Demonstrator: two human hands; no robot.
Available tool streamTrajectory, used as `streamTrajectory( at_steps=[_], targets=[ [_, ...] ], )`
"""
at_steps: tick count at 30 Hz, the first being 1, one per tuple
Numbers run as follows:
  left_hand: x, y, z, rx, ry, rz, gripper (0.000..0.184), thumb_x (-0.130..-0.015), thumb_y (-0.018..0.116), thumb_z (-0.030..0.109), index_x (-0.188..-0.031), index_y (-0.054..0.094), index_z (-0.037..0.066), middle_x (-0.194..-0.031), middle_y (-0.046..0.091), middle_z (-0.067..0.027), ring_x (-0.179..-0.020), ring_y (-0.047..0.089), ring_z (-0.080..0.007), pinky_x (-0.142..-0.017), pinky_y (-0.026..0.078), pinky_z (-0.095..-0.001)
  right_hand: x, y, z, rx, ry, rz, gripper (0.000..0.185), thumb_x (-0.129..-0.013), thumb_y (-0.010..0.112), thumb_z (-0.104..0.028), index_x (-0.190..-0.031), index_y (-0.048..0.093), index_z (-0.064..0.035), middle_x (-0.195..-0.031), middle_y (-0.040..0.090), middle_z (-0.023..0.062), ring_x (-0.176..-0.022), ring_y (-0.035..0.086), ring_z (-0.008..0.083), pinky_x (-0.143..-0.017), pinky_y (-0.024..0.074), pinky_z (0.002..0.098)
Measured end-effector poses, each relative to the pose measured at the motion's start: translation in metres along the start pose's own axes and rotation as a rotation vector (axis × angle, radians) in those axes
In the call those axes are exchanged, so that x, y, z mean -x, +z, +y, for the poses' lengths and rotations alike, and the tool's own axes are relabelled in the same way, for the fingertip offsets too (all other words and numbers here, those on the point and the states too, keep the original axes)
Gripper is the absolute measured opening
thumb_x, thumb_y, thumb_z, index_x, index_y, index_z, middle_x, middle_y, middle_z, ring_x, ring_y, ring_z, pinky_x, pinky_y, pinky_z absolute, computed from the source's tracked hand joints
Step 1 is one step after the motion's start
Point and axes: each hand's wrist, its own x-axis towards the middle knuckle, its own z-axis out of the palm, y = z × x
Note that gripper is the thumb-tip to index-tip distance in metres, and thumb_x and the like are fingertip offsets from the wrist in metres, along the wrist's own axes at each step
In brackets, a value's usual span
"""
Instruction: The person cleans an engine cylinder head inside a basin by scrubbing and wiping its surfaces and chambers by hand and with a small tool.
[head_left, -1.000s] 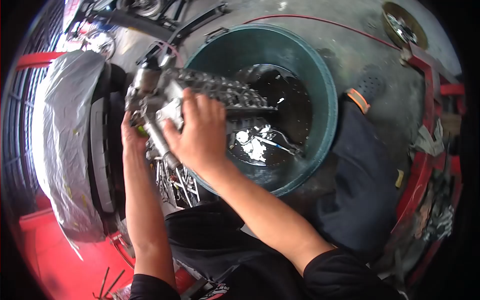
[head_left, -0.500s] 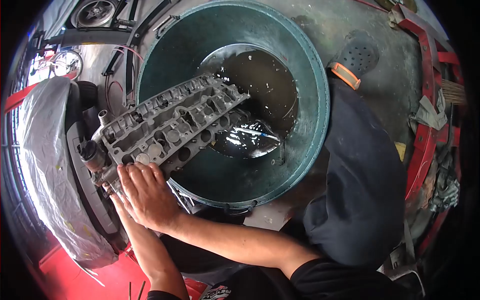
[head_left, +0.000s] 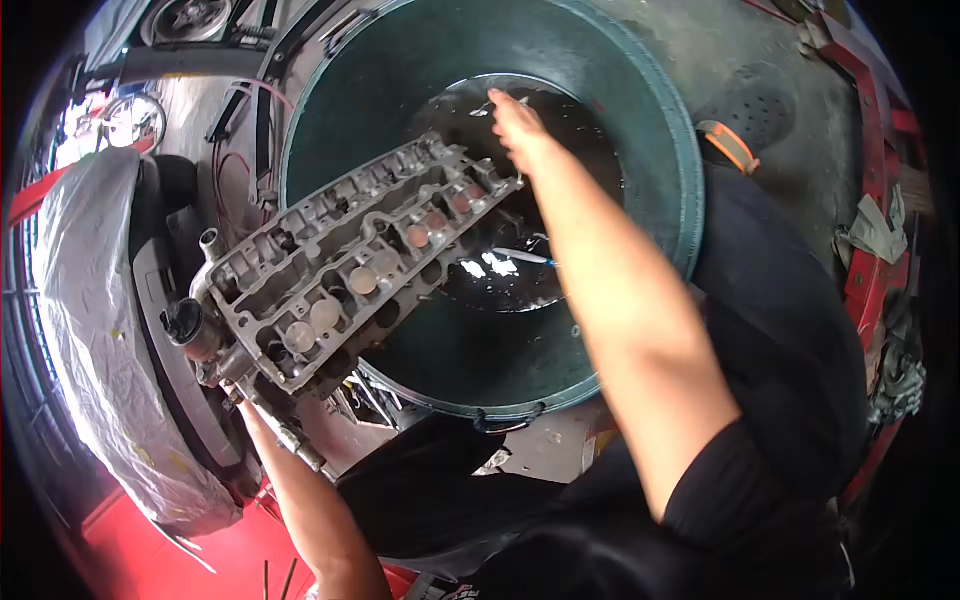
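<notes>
A grey metal engine cylinder head lies slanting across the left rim of a big dark green tub, its far end over the liquid inside. My left hand is at the near left end, holding it from below by the pipe fittings; its fingers are mostly hidden. My right hand is stretched over the tub beside the head's far right corner, fingers extended and apart, slightly blurred. Nothing shows in it. A thin white-and-blue stick-like tool lies in the dark liquid.
At left stands a car part wrapped in plastic film. A red metal frame with a rag and gloves is on the right. Near the tub is my shoe with an orange strap. Dark metal bars stand behind.
My right hand has left the near end of the cylinder head and swung forward to its far end over the tub. The view has shifted slightly; my left hand remains at the near end.
</notes>
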Motion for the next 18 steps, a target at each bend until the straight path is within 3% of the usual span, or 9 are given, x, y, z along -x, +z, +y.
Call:
streamTrajectory(
  at_steps=[1, 3, 4, 7, 8, 9, 11, 15, 18],
  targets=[
    [0.002, -0.002, -0.001, -0.005, -0.006, 0.007, 0.038, -0.084, 0.061, 0.034, -0.108, 0.064, 0.004, -0.105, 0.067, -0.0123, -0.093, 0.064, -0.025, -0.086, 0.049, -0.0404, -0.006, -0.006, 0.012, 0.096, -0.07, -0.089, 0.074, -0.085, 0.049, -0.063, -0.13, 0.05, -0.0038, -0.116, 0.055, 0.0118, -0.097, 0.05, 0.0204, -0.09, 0.0379, 0.0433],
    [0.005, 0.0, -0.004, 0.007, -0.008, 0.012, 0.038, -0.084, 0.061, 0.034, -0.108, 0.064, 0.004, -0.105, 0.067, -0.0124, -0.092, 0.064, -0.0249, -0.085, 0.049, -0.0402, -0.003, -0.016, 0.006, 0.346, 0.148, -0.279, 0.081, -0.085, 0.046, -0.066, -0.137, 0.043, -0.0036, -0.124, 0.05, 0.012, -0.105, 0.048, 0.0246, -0.098, 0.0342, 0.0466],
    [0.005, 0.0, -0.004, 0.013, -0.01, 0.019, 0.038, -0.084, 0.061, 0.034, -0.108, 0.064, 0.004, -0.105, 0.067, -0.0125, -0.092, 0.064, -0.0248, -0.085, 0.049, -0.0401, -0.001, -0.013, 0.006, 0.357, 0.246, -0.349, 0.082, -0.085, 0.046, -0.067, -0.137, 0.043, -0.0032, -0.135, 0.045, 0.0142, -0.117, 0.045, 0.0276, -0.099, 0.0337, 0.0474],
    [0.002, 0.004, -0.007, 0.014, -0.015, 0.025, 0.038, -0.083, 0.062, 0.033, -0.107, 0.064, 0.004, -0.104, 0.067, -0.0126, -0.092, 0.064, -0.0246, -0.084, 0.049, -0.0398, -0.012, 0.012, 0.031, 0.261, 0.322, -0.469, 0.079, -0.086, 0.045, -0.067, -0.133, 0.046, -0.0042, -0.138, 0.045, 0.0142, -0.12, 0.045, 0.0278, -0.097, 0.0354, 0.0457],
    [0.001, 0.006, -0.008, 0.016, -0.02, 0.025, 0.038, -0.083, 0.062, 0.033, -0.107, 0.065, 0.004, -0.104, 0.067, -0.0127, -0.092, 0.064, -0.0246, -0.084, 0.049, -0.0397, -0.009, 0.018, 0.034, 0.396, 0.15, -0.479, 0.073, -0.086, 0.044, -0.067, -0.13, 0.05, -0.0078, -0.136, 0.046, 0.0143, -0.117, 0.047, 0.0255, -0.096, 0.0374, 0.0432],
    [0.0, 0.006, -0.007, 0.021, -0.016, 0.028, 0.038, -0.083, 0.063, 0.033, -0.107, 0.065, 0.004, -0.104, 0.067, -0.0127, -0.091, 0.064, -0.0245, -0.084, 0.049, -0.0396, -0.013, 0.02, 0.03, 0.403, 0.155, -0.482, 0.073, -0.086, 0.044, -0.067, -0.13, 0.05, -0.0078, -0.136, 0.046, 0.0143, -0.117, 0.047, 0.0255, -0.096, 0.0374, 0.0432],
    [0.001, 0.005, -0.008, 0.021, -0.026, 0.038, 0.038, -0.083, 0.063, 0.033, -0.107, 0.065, 0.003, -0.104, 0.067, -0.0128, -0.091, 0.064, -0.0244, -0.083, 0.049, -0.0394, -0.012, 0.019, 0.014, 0.316, 0.491, -0.769, 0.066, -0.089, 0.046, -0.061, -0.135, 0.048, -0.0131, -0.137, 0.046, 0.0139, -0.121, 0.046, 0.0293, -0.099, 0.0379, 0.0454],
    [0.003, 0.006, -0.01, 0.044, -0.028, 0.052, 0.038, -0.082, 0.064, 0.032, -0.106, 0.065, 0.003, -0.103, 0.067, -0.013, -0.09, 0.064, -0.0241, -0.082, 0.049, -0.0389, -0.018, 0.024, 0.023, 0.347, 0.353, -0.654, 0.069, -0.084, 0.051, -0.066, -0.131, 0.052, -0.0153, -0.137, 0.048, 0.0151, -0.121, 0.048, 0.0316, -0.1, 0.035, 0.0504],
    [0.005, 0.005, -0.01, 0.049, -0.03, 0.053, 0.037, -0.082, 0.065, 0.032, -0.105, 0.066, 0.003, -0.103, 0.068, -0.0132, -0.09, 0.064, -0.0239, -0.082, 0.049, -0.0386, -0.02, 0.023, 0.025, 0.35, 0.369, -0.684, 0.075, -0.079, 0.052, -0.072, -0.13, 0.054, -0.0168, -0.135, 0.048, 0.0149, -0.121, 0.045, 0.0313, -0.099, 0.0345, 0.0512]
  ],
)
